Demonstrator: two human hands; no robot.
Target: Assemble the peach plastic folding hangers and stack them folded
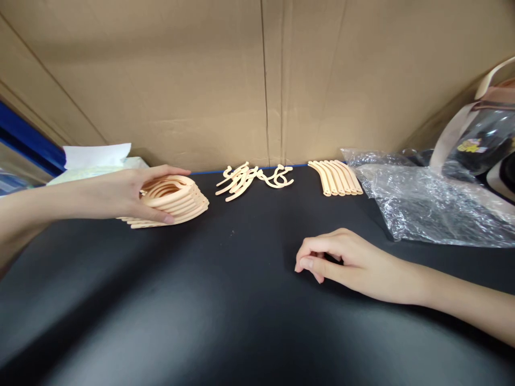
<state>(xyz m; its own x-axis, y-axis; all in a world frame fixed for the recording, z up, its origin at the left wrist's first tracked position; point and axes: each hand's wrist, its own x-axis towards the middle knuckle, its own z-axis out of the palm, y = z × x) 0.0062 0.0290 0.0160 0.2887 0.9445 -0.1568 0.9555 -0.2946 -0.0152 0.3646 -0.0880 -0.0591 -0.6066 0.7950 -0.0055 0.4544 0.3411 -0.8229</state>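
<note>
At the left, my left hand (139,195) wraps round a stack of beige curved plastic pieces (183,201) that look like hanger frames. Its thumb lies along the near side and the fingers reach over the far side. My right hand (341,262) rests on the black table to the right of the middle, fingers loosely curled and thumb close to the index finger. Nothing shows in it. Between the hands, farther back, lies a loose heap of beige hook-shaped pieces (241,181). A row of beige curved arms (336,178) sits beyond my right hand.
Crumpled clear plastic bags (426,201) spread over the right of the black table (241,300). A dark see-through bottle (483,139) with a strap stands behind them. At the back left is a tissue pack (96,163). A cardboard wall (193,80) closes off the far edge.
</note>
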